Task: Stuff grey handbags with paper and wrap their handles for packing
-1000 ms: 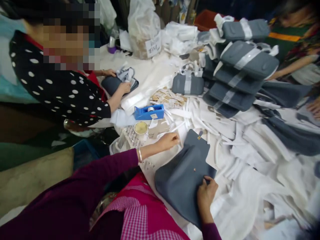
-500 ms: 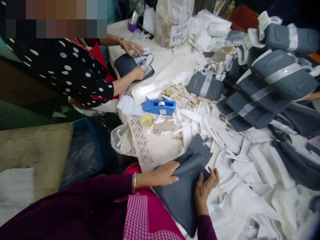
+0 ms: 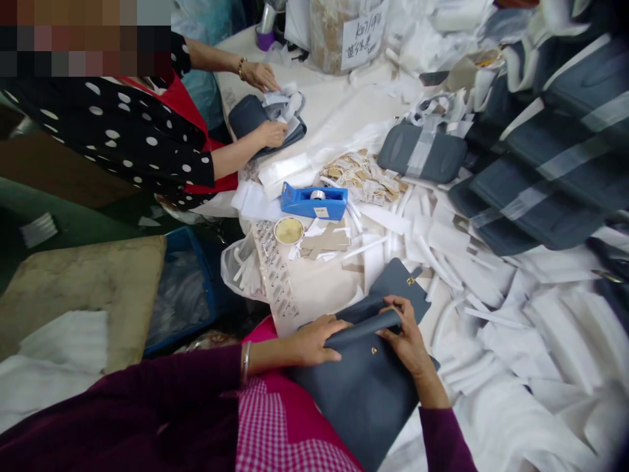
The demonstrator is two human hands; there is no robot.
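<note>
A dark grey-blue bag (image 3: pixel 361 400) with a flap lies across my lap and the table's front edge. Its flap (image 3: pixel 396 282) points away from me and carries a small gold clasp; a gold stud shows on the body. My left hand (image 3: pixel 314 341) grips the bag's opening edge on the left, thumb and fingers closed over it. On the right, my right hand (image 3: pixel 405 334) pinches the same edge between thumb and fingers, just below the flap. The bag's inside is hidden from me.
Beyond the bag are a blue tape dispenser (image 3: pixel 314 202), a round tin (image 3: pixel 289 231) and a heap of small tags (image 3: pixel 366 177). White padding strips cover the right side, beside stacked grey bags (image 3: pixel 545 177). Across the table, a co-worker's hands (image 3: pixel 270 134) handle another grey bag.
My right hand has moved from the bag's right side up to its opening edge and closed on it. My left hand stays on the bag. The view has shifted somewhat.
</note>
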